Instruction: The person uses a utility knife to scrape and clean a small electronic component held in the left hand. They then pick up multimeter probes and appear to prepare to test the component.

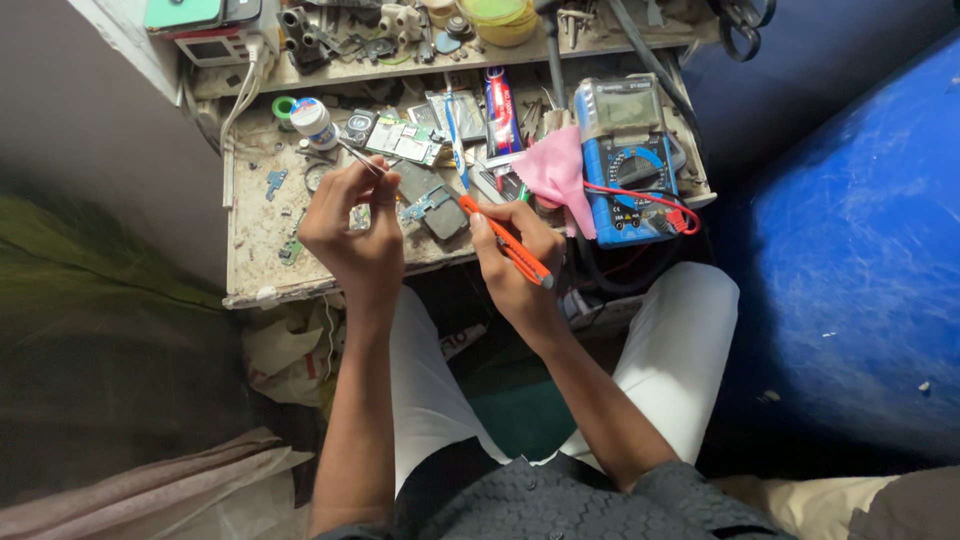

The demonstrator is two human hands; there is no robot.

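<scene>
Head view: left hand pinches tweezers, right hand closed round orange tool, tip on small circuit board mid-counter; blue multimeter right.

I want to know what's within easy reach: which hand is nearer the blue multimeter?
Right. The right hand, holding an orange tool, sits just left of the multimeter; the left hand is farther left.

Two hands, one orange-handled tool, one blue multimeter, one pink cloth, one white bottle.
</scene>
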